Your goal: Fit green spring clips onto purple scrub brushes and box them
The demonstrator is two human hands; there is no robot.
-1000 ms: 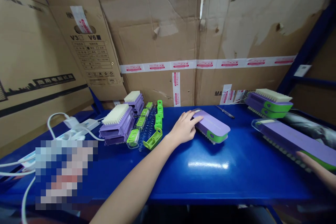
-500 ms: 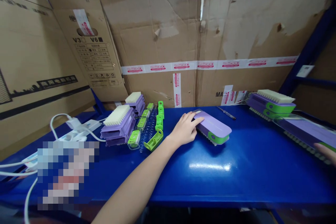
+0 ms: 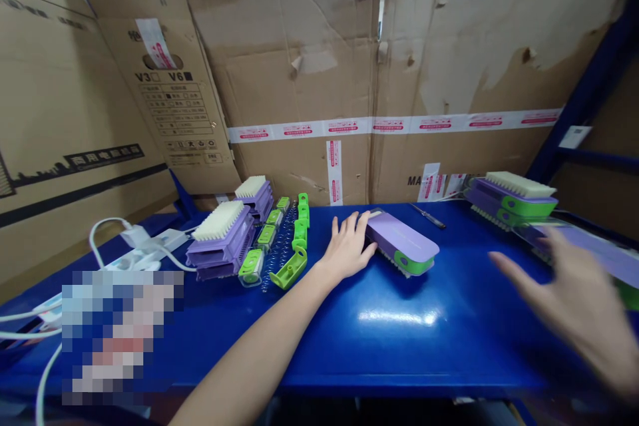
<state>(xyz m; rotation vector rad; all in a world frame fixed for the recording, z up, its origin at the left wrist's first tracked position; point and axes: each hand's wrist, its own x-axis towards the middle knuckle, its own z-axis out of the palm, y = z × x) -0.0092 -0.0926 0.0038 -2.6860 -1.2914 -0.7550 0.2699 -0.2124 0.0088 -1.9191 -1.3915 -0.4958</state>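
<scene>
A purple brush (image 3: 403, 238) with a green end piece lies bristles down on the blue table. At its left end is my left hand (image 3: 348, 246), fingers spread and the tips close against the brush's edge; whether they touch is unclear. My right hand (image 3: 579, 289), blurred, hovers over the table at the right with thumb and fingers apart, holding nothing visible. Behind it, partly hidden, a second purple brush (image 3: 594, 253) lies near a stack of purple and green brushes (image 3: 514, 203).
Left of my left arm stand purple brush bodies with pale bristles (image 3: 219, 243), green pieces in clear housings (image 3: 251, 266), coil springs (image 3: 280, 239) and green end pieces (image 3: 289, 268). A screwdriver (image 3: 428, 215) lies at the back. A power strip (image 3: 150, 246) with white cables sits left. Cardboard (image 3: 299, 93) walls the back.
My left hand has drawn slightly back from the brush top, its fingers spreading. My right hand has moved in from the right edge, away from the brush there.
</scene>
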